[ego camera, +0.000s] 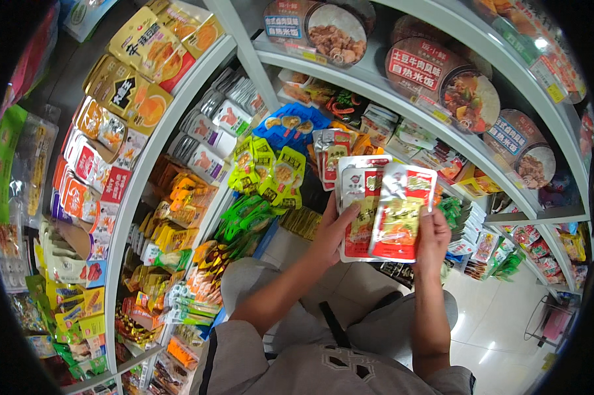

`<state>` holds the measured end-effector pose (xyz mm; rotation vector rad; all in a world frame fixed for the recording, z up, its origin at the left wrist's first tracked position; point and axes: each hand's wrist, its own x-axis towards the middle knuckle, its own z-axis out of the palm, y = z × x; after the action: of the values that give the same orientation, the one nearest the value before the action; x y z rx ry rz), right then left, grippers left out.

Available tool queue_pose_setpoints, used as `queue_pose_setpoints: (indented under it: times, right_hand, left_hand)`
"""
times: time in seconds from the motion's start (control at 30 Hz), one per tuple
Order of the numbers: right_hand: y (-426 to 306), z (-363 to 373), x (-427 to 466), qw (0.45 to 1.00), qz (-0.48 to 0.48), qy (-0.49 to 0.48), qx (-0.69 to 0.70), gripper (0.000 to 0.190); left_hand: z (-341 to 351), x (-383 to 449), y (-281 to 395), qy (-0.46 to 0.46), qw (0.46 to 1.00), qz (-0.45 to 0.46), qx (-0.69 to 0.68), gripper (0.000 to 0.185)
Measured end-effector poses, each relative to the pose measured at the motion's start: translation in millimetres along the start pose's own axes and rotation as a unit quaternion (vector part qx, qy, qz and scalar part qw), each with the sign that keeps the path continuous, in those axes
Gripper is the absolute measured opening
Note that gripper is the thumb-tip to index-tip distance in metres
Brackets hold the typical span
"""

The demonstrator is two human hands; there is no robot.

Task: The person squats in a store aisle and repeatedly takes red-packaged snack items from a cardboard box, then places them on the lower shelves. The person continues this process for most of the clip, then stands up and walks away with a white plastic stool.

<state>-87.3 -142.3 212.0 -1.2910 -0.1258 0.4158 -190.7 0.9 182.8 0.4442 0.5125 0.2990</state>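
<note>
My left hand grips a small stack of red-and-silver foil snack packets, its thumb lying across their front. In my right hand is a single red-and-silver foil packet with a yellow panel, pinched at its right edge. This packet overlaps the right side of the stack. Both hands are raised above my knees, in front of the low shelf. Just beyond them, similar red-and-silver packets lie on the shelf beside yellow-green pouches and blue pouches.
Curved shelf edges run along the left and across the top. Round self-heating rice tubs stand on the upper shelf. Green packets fill the lower left shelf. A tiled floor stretches to the lower right, near a wire rack.
</note>
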Motion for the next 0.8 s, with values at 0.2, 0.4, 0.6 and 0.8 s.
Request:
queue_pose_setpoints:
  times: [0.2, 0.4, 0.6, 0.8]
  right_hand:
    - [-13, -17, 6, 0.992, 0.016, 0.005, 0.122, 0.017]
    - [-13, -24, 16, 0.987, 0.065, 0.009, 0.146, 0.017]
    - [0, -15, 5, 0.998, 0.059, -0.028, -0.003, 0.017]
    - [15, -6, 5, 0.997, 0.061, -0.05, -0.016, 0.012]
  left_hand:
    - [-1, 5, -6, -0.01, 1.0, 0.028, 0.003, 0.051]
    - [-1, 4, -6, -0.02, 1.0, 0.023, 0.008, 0.047]
    - [3, 4, -10, 0.008, 0.998, 0.038, 0.042, 0.059]
    - [8, 3, -18, -0.008, 0.997, 0.061, 0.049, 0.054]
